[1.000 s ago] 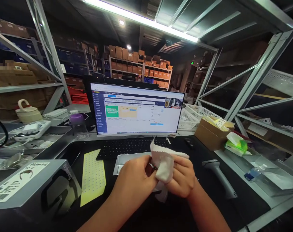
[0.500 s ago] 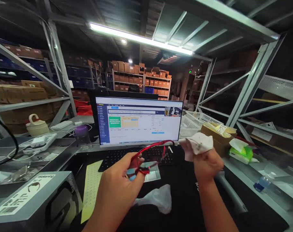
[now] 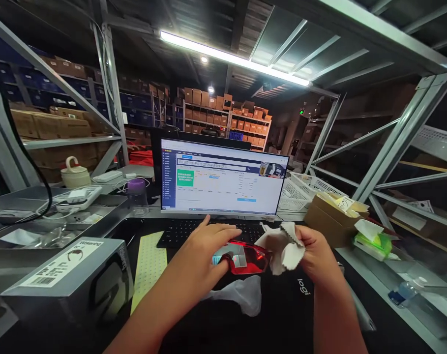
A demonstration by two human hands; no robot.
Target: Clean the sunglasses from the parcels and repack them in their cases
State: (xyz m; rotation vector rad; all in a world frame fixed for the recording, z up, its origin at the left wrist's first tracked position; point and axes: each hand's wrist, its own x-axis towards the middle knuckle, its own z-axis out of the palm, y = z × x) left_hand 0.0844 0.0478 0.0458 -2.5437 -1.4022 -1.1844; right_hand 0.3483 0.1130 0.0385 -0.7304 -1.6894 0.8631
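My left hand (image 3: 204, 253) grips a pair of red-lensed glasses (image 3: 249, 256) by one end, holding them level above the black desk mat (image 3: 282, 314). My right hand (image 3: 317, 255) pinches a crumpled white cloth (image 3: 284, 246) that touches the right end of the glasses. Below the glasses a clear plastic bag (image 3: 241, 293) lies on the mat. Behind my hands sit a black keyboard (image 3: 193, 230) and a lit monitor (image 3: 223, 179).
A grey product box (image 3: 66, 275) stands at the near left beside a yellow sticker sheet (image 3: 148, 260). At the right are a cardboard box (image 3: 328, 216), a green tissue pack (image 3: 372, 241) and white baskets (image 3: 300, 184). Metal shelf frames flank the desk.
My hands separated, revealing the red glasses in the left and the cloth in the right. They have come back together, with the cloth now at the glasses' right end.
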